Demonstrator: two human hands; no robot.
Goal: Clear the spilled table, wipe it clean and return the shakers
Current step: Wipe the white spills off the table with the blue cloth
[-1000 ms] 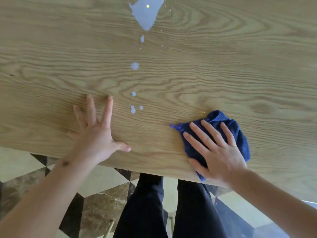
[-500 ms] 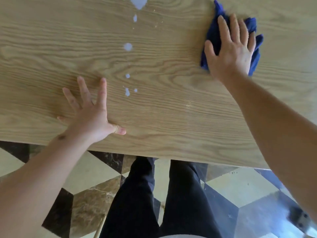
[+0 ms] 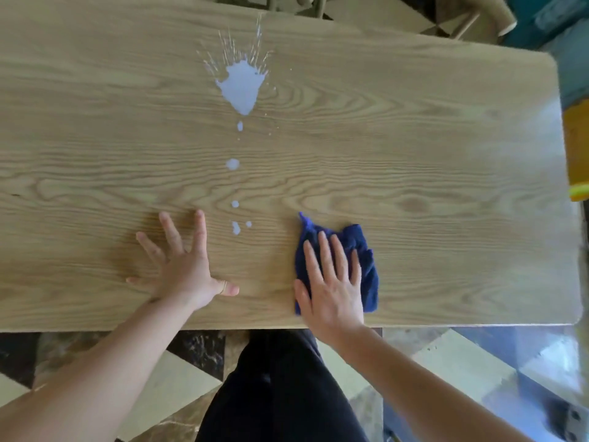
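Observation:
A light wooden table (image 3: 414, 148) fills the view. A white liquid splash (image 3: 242, 84) lies at its far middle, and a line of small white drops (image 3: 235, 204) runs from it toward the near edge. My left hand (image 3: 185, 266) rests flat on the wood with fingers spread, just left of the drops. My right hand (image 3: 333, 282) presses flat on a crumpled dark blue cloth (image 3: 360, 247) near the front edge, to the right of the drops. No shakers are in view.
The table's right end (image 3: 570, 250) has rounded corners. A yellow and orange object (image 3: 578, 154) sits beyond it. Chair parts (image 3: 471, 20) show past the far edge. My dark trousers (image 3: 280, 387) and a patterned tile floor (image 3: 165, 387) are below the near edge.
My right hand swept the blue cloth from the near edge out to the far right, then back to the near edge. My left hand stayed flat. The view has pulled back, showing the whole splash.

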